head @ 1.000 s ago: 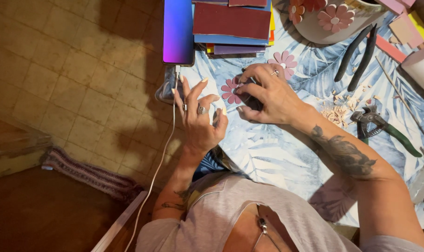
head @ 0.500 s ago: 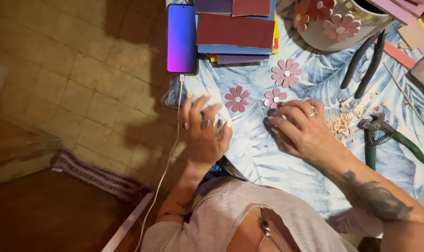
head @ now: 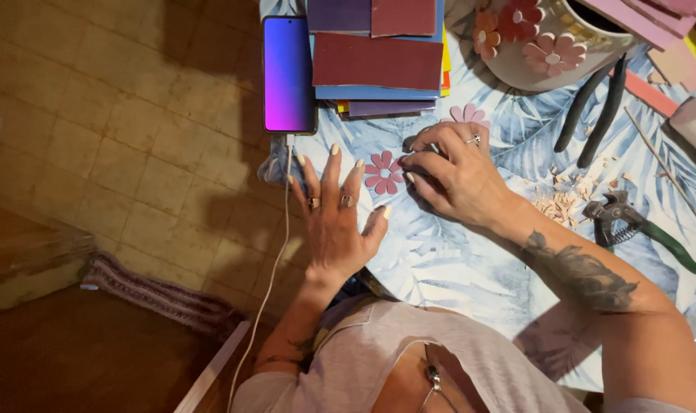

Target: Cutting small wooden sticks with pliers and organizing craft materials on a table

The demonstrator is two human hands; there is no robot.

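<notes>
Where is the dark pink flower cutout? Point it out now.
In the head view, the dark pink flower cutout lies on the leaf-print tablecloth, between the left hand and right hand.

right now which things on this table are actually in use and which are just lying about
In use:
left hand, flat on the cloth
right hand
pink flower cutout between them

Lying about:
phone on its cable
stacked coloured sheets
black pliers
green-handled nippers
flowered pot

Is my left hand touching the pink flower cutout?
Apart. The head view shows blue tablecloth between the left hand fingertips and the pink flower cutout.
</notes>
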